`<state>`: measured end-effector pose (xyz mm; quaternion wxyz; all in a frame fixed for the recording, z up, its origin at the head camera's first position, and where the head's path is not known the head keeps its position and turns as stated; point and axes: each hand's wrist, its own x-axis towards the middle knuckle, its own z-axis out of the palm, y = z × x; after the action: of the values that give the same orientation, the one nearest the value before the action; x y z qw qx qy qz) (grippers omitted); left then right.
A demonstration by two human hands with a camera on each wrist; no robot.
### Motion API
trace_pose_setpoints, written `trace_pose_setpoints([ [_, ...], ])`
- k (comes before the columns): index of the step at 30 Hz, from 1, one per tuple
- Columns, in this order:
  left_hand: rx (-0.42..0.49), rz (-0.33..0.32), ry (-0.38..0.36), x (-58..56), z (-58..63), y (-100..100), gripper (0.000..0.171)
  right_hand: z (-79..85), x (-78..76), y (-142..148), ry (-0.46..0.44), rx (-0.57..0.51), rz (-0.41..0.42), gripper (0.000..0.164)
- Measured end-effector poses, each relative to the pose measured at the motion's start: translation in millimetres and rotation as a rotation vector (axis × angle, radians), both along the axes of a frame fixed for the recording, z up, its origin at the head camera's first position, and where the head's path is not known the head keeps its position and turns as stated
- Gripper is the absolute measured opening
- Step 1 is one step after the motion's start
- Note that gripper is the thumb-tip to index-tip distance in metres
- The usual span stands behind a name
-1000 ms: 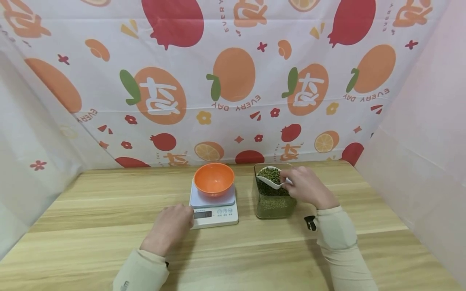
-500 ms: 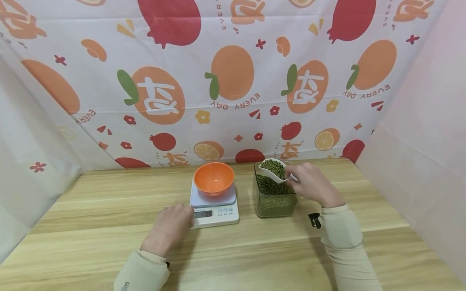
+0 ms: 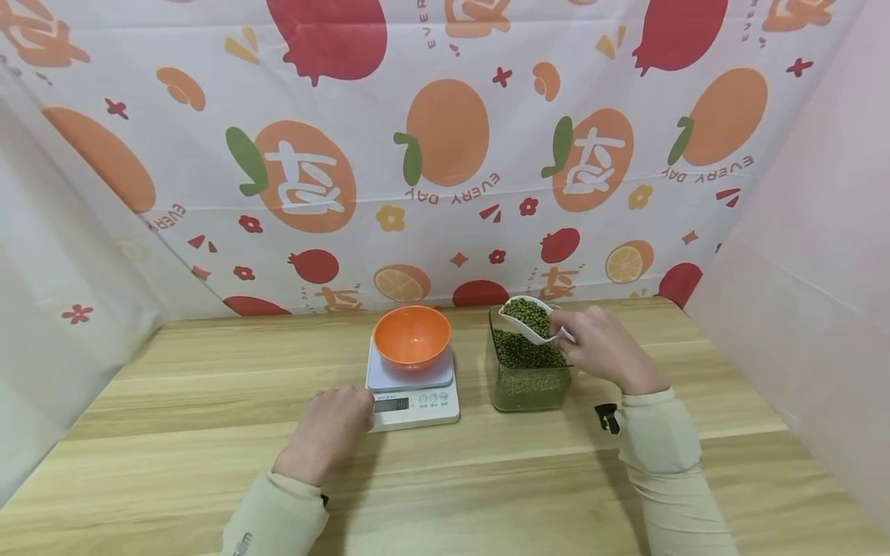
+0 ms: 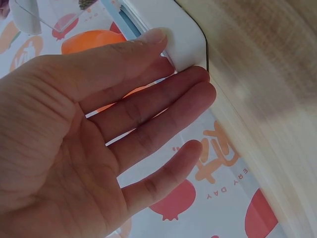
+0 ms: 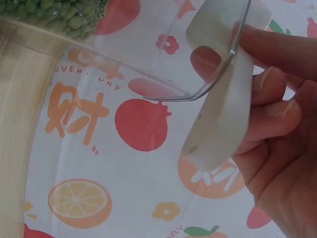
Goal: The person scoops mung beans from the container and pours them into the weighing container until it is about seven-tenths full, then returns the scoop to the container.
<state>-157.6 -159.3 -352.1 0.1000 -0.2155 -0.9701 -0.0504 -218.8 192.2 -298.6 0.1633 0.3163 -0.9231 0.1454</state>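
My right hand (image 3: 603,346) pinches the handle of a white scoop (image 3: 526,330) heaped with green mung beans (image 3: 527,315). The scoop is tilted over the clear square container (image 3: 534,390), which holds more mung beans (image 5: 64,17). In the right wrist view, the container's rim crosses in front of the scoop (image 5: 223,119). My left hand (image 3: 330,425) is at the left front corner of a white kitchen scale (image 3: 417,415). Its thumb and fingertips touch the scale's edge (image 4: 173,34), the fingers loosely extended. An orange bowl (image 3: 412,337) sits on the scale's platform.
The scale and container stand side by side on a light wooden table (image 3: 445,479), with a narrow gap between them. A fruit-printed cloth (image 3: 445,232) hangs along the table's back edge. Pale sheets (image 3: 806,293) close off both sides.
My right hand has raised the loaded scoop from among the beans to above the container's rim, shifting slightly right. The left hand stays at the scale.
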Motion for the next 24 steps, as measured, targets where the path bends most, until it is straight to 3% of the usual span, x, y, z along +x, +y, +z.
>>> trace_pose_setpoints([
  [24,-0.003,-0.006,0.001,0.5,0.6,-1.1,0.024,2.1,2.5,-2.1,0.026,-0.005,0.012,0.011],
])
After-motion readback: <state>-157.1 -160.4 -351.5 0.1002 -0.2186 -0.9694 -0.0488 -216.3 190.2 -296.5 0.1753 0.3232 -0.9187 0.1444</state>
